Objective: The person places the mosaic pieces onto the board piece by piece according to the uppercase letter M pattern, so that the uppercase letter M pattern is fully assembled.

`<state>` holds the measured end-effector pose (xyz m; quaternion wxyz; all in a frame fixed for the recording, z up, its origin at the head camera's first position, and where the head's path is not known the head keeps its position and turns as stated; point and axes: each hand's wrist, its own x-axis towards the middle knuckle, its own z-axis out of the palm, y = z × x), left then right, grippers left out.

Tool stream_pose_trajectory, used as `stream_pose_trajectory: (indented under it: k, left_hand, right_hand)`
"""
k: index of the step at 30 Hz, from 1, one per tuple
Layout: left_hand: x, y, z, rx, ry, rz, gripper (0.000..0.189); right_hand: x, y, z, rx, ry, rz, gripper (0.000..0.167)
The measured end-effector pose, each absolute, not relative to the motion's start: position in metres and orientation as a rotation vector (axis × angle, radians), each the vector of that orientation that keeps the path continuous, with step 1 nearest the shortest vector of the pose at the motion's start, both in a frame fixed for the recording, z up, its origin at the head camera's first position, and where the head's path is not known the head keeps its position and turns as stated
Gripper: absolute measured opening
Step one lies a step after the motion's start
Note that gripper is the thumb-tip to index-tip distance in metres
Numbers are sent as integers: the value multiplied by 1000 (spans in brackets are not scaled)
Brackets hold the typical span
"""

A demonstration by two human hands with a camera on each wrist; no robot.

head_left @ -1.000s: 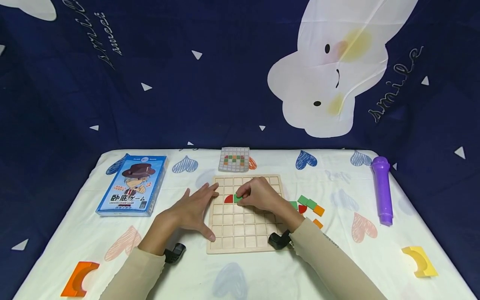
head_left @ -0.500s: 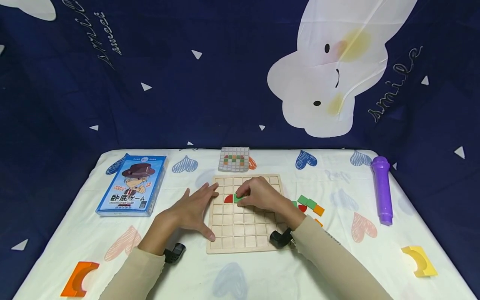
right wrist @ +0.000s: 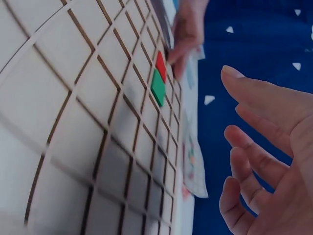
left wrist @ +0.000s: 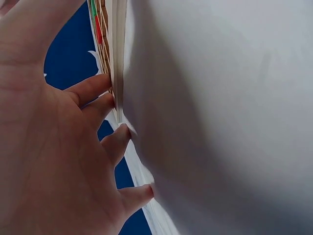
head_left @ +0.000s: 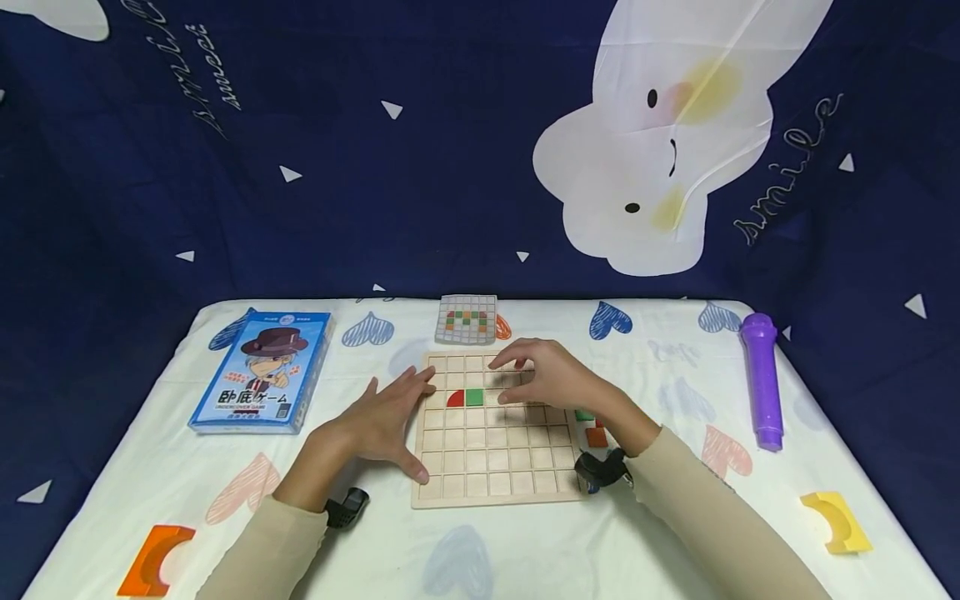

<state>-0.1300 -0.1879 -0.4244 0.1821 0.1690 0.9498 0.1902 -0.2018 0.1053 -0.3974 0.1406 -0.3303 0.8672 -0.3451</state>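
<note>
A pale wooden grid board lies flat on the table. Side by side in its upper left cells sit a red rounded tile and a green square tile. My left hand rests at the board's left edge with fingers spread; in the left wrist view, fingertips touch the board's rim. Above the board, just right of the green tile, my right hand hovers with thumb and fingers apart. The right wrist view shows nothing between the fingers of that hand.
Behind the board lies a small pattern card. Loose tiles, including an orange one, lie to its right, partly hidden by my right arm. Around them are a blue game box, a purple tube, an orange arch block and a yellow arch block.
My right hand has let go of the green tile, which stays beside the red one, and has moved right with its fingers parted. The left hand keeps its place.
</note>
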Motion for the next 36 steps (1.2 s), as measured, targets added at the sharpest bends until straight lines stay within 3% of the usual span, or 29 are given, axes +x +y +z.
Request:
stream_pose_trajectory:
  k: [16,23,36]
  left_hand:
    - [-131,-187,-426,487,2682,536,134]
    - [-129,-189,-424,505,2687,565,143]
    - [-129,-190,-426,503,2691,551,138]
  right_hand:
    - [-184,193,-385,-820,2629,-1074,51]
    - [-173,225,-390,-726,2676,-1064,55]
    - [-149,267,-409,-619,2702,-1102,58]
